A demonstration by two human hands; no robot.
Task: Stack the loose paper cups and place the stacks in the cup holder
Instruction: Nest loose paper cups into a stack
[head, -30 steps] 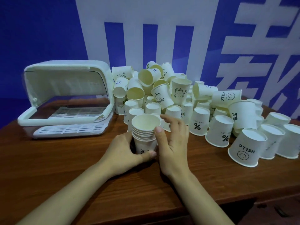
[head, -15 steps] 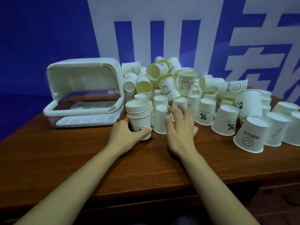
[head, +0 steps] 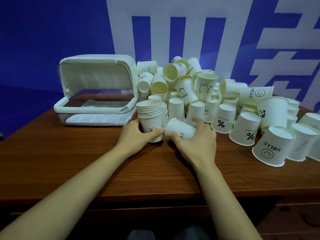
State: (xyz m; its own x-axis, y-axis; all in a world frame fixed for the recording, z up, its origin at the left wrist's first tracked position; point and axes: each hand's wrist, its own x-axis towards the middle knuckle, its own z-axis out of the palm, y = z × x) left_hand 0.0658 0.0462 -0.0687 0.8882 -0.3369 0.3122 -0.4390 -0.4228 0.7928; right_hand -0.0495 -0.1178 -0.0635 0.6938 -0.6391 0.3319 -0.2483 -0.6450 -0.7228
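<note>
Head view showed a brown wood-grain tabletop (head: 69, 161) against a blue-and-white wall (head: 52, 32). Left hand (head: 136, 134) gripped the cup stack (head: 149, 116) beside the cup holder (head: 97, 94); right hand (head: 194, 144) held a tilted cup (head: 180, 129).

Staged recording or display space: wooden desk (head: 69, 161) against blue-white printed banner wall (head: 190, 32) with large characters.

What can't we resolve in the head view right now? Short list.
- Stack count: rims too close together; left hand covers the base.
- Tilted cup: print and mouth partly covered by right hand.
- Cup holder interior: glare on the clear panel, contents unclear.
- Pile rear: hidden by front cups.
- Rightmost cups: cut off by frame edge.
</note>
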